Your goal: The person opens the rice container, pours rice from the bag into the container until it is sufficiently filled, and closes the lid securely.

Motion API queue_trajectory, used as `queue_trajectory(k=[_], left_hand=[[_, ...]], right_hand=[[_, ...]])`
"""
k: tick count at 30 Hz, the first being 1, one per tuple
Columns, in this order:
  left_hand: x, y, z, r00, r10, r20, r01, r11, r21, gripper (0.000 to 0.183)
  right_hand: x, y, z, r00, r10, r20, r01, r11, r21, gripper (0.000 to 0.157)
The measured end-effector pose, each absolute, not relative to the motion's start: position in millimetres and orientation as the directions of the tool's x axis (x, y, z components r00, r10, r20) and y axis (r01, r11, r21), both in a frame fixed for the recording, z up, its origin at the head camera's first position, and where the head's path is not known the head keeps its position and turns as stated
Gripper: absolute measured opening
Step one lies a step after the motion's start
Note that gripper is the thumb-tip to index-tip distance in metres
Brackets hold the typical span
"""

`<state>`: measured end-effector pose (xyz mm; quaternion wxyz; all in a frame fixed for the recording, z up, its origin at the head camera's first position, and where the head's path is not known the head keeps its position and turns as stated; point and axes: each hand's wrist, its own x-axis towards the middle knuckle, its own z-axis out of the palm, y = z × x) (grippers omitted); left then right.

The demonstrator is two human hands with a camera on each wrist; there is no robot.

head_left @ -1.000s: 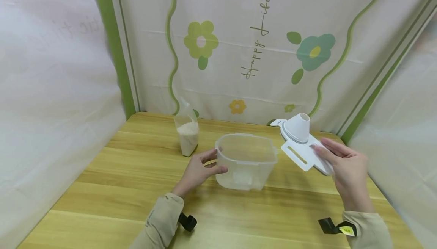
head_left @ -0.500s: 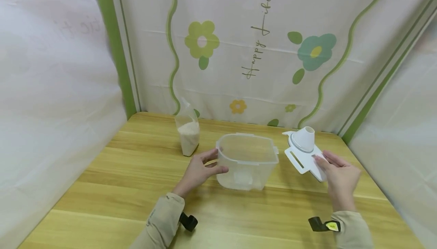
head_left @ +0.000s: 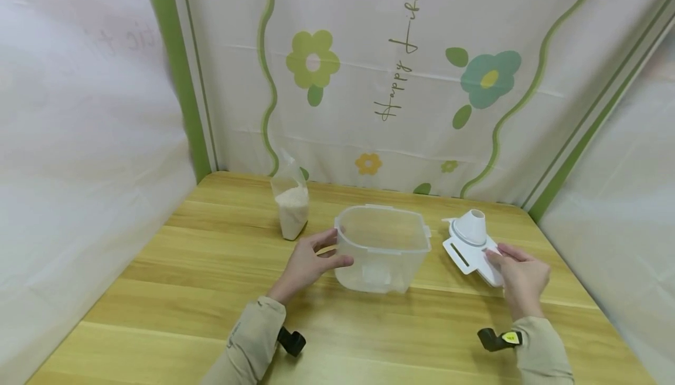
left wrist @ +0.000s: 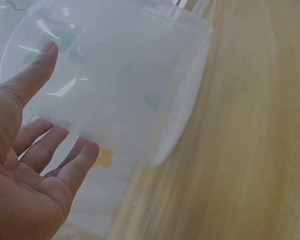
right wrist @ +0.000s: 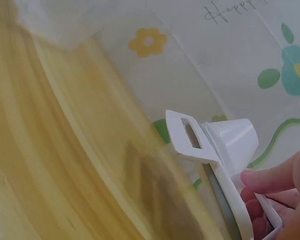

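A clear plastic container (head_left: 379,256) stands upright and uncovered on the table. My left hand (head_left: 311,259) holds its rounded left end, with the thumb along the front wall and the fingers round the far side; in the left wrist view the fingertips (left wrist: 87,150) touch the plastic. On the right, my right hand (head_left: 524,276) pinches the near end of a white lid (head_left: 474,253) with a cone-shaped spout and slotted side flaps. The spout (right wrist: 237,142) points up and away in the right wrist view. Whether the lid touches the table cannot be told.
Behind and left of the container, a clear bag (head_left: 292,209) partly filled with pale grains stands upright. The wooden table (head_left: 158,291) is enclosed by a flower-patterned curtain (head_left: 348,121) at the back and pale sheets at both sides.
My right hand has lowered the white lid towards the tabletop, moving it slightly right at its spout end. My left hand and the container have stayed in place.
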<state>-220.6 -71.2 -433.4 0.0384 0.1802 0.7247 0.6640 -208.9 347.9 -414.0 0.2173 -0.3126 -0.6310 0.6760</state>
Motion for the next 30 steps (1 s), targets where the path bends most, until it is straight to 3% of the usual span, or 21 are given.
queue_trajectory(k=[14, 19, 25, 30], left_hand=[[-221, -72, -434, -0.93, 0.317, 0.185, 0.21, 0.049, 0.976, 0.085], [-221, -71, -435, -0.932, 0.316, 0.178, 0.205, 0.054, 0.977, 0.086], [-221, -71, -434, -0.935, 0.311, 0.169, 0.196, 0.059, 0.979, 0.087], [-220, -71, -433, -0.935, 0.307, 0.179, 0.207, 0.06, 0.977, 0.087]], right_hand=[[-223, 369, -424, -0.722, 0.684, -0.108, 0.293, 0.161, -0.942, 0.05], [-221, 373, -428, -0.737, 0.673, -0.061, 0.286, 0.229, -0.93, 0.048], [-222, 378, -429, -0.799, 0.59, 0.116, 0.279, 0.533, -0.799, 0.043], [-225, 385, -430, -0.835, 0.529, 0.152, 0.259, 0.622, -0.739, 0.04]])
